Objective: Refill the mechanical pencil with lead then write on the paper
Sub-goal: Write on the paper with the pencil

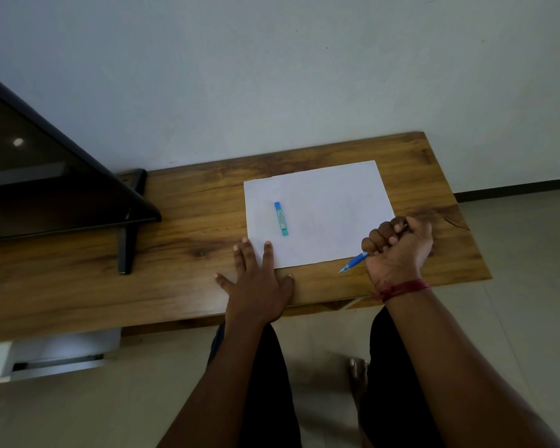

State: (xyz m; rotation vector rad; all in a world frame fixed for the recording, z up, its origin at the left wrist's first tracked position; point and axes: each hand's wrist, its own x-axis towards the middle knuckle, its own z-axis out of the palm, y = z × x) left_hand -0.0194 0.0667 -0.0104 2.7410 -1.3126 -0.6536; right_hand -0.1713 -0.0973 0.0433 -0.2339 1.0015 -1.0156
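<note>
Head camera looks down on a wooden table (pixel 181 221) set against a pale wall, with a white sheet of paper (pixel 324 208) lying flat toward its right end. The right hand (pixel 398 247) is curled into a fist round the mechanical pencil (pixel 356 261), at the paper's near right corner. The pencil has a bright blue see-through barrel that narrows to a pale, clear-looking cone and a thin metal tip. It sticks out of the fist on the little-finger side and slants toward the near left, the tip over bare wood just off the paper's near edge; whether the tip touches the table cannot be told. A dark end of the pencil shows at the far side of the fist, by the thumb. A red thread (pixel 401 290) is tied round that wrist. The left hand (pixel 256 286) lies flat on the table with its fingers straight and spread, holding nothing; two fingertips rest on the paper's near left corner, while the thumb and the other fingers lie on the wood. On the left part of the paper, apart from both hands, lies a slim lead case (pixel 281 219), blue at its far end and teal along the rest, with a small white label on its face. A dark screen (pixel 46 176) on a black stand fills the table's left end.
</note>
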